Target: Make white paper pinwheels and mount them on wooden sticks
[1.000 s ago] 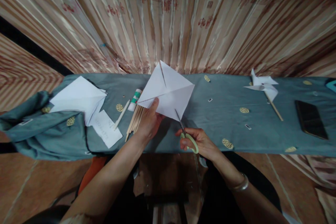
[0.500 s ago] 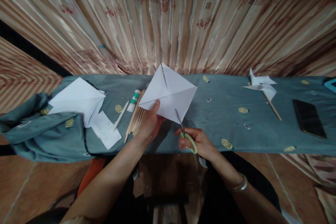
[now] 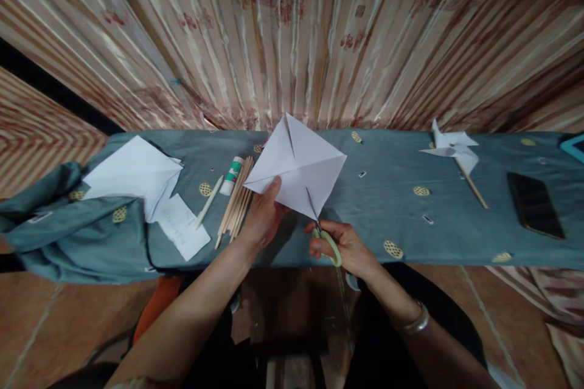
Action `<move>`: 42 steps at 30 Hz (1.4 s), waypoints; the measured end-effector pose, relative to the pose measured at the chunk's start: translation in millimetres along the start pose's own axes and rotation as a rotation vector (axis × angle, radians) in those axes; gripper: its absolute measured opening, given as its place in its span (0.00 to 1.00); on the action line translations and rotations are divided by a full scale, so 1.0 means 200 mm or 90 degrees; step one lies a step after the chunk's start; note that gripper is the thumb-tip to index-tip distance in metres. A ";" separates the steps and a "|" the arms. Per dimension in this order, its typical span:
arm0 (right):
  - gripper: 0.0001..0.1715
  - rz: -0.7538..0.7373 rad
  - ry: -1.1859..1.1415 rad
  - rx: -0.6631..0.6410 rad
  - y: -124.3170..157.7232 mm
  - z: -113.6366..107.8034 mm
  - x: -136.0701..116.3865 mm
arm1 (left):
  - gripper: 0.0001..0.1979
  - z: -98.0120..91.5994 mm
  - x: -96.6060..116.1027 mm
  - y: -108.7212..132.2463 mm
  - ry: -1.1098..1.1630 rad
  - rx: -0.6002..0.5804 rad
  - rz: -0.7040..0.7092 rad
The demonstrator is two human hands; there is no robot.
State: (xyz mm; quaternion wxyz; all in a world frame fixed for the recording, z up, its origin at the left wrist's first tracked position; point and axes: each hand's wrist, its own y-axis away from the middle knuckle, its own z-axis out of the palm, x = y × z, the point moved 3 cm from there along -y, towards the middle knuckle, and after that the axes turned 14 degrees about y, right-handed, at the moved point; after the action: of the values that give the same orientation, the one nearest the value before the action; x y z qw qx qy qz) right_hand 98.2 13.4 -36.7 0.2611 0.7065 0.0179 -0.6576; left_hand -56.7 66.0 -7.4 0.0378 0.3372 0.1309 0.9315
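My left hand (image 3: 267, 213) is closed on the lower left part of a square sheet of white paper (image 3: 303, 167), thumb on top and fingers underneath. The sheet is creased along its diagonals, with slits running in from the top and left corners. In my right hand (image 3: 342, 246) are scissors (image 3: 329, 244) with pale green handles. Their blades lie over the sheet's bottom corner and point up toward its middle. Under and beside the paper's left edge lie several wooden sticks (image 3: 235, 209).
Left of the sticks are a glue stick (image 3: 232, 175), a white pen (image 3: 209, 202), a written note (image 3: 185, 230) and stacked white paper (image 3: 134, 167). On the right lie a paper pinwheel (image 3: 456, 149) and a dark phone (image 3: 535, 203). A curtain (image 3: 292, 42) hangs behind the cloth-covered table (image 3: 387, 219).
The paper has shifted slightly right and down, moving its bottom corner closer to the scissors' pivot. My right hand has hardly moved.
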 end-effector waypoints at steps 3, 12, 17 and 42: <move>0.26 -0.006 0.005 0.003 0.00 0.00 0.00 | 0.20 0.01 0.00 0.01 -0.004 -0.005 -0.003; 0.26 0.003 -0.007 0.002 -0.01 0.00 0.02 | 0.19 0.01 0.00 0.00 -0.008 0.008 -0.005; 0.26 -0.018 -0.012 0.019 -0.02 0.01 0.01 | 0.20 0.02 0.00 0.01 -0.002 -0.002 -0.018; 0.26 -0.014 0.000 0.036 -0.04 0.00 0.01 | 0.15 0.01 -0.02 0.02 0.026 0.042 -0.074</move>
State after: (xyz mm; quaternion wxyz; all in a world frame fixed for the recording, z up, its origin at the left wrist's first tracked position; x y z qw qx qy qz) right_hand 95.3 20.6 -40.8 0.2335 0.7133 0.0073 -0.6608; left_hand -52.1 61.3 -7.5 0.0778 0.3110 0.1817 0.9296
